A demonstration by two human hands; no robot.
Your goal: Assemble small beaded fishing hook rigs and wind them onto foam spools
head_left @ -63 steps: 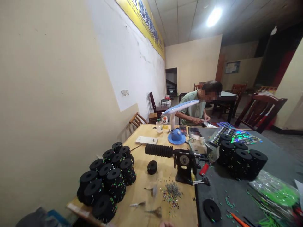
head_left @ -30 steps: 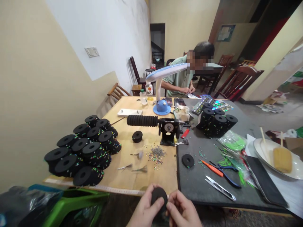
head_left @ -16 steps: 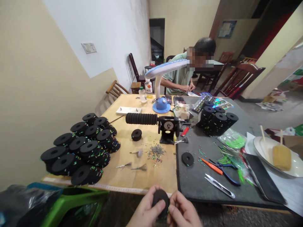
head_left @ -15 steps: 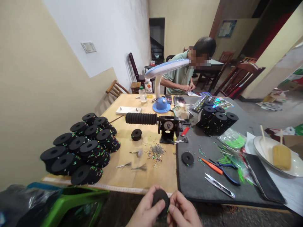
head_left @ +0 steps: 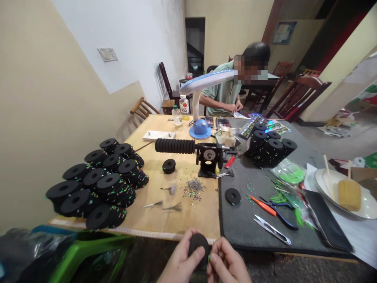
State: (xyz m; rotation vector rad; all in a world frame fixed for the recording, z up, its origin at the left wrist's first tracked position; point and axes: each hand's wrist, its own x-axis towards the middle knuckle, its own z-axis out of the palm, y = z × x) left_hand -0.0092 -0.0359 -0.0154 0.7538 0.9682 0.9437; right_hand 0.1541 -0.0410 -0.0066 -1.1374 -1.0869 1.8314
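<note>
Two bare hands work at the near edge of a cluttered desk, where a black foam disc is held up just in front of the wooden side. The left hand has the disc in its grip, thumb flat across the face and fingers wrapped behind. The right hand meets the disc's right edge, its grip of thumb and fingers pressed together beside a speck of green; whatever lies between the fingertips is too small to make out. Beyond the hands, loose beads spread over the pale wood, near a black device fitted with a ridged roll. Stacks of foam discs flecked with color crowd the left side. On the gray right side lie an orange-handled tool, blue-handled pliers and silver snips. Across the desk, behind a blue lamp, a person in a light green shirt bends over a sheet held in both hands.
</note>
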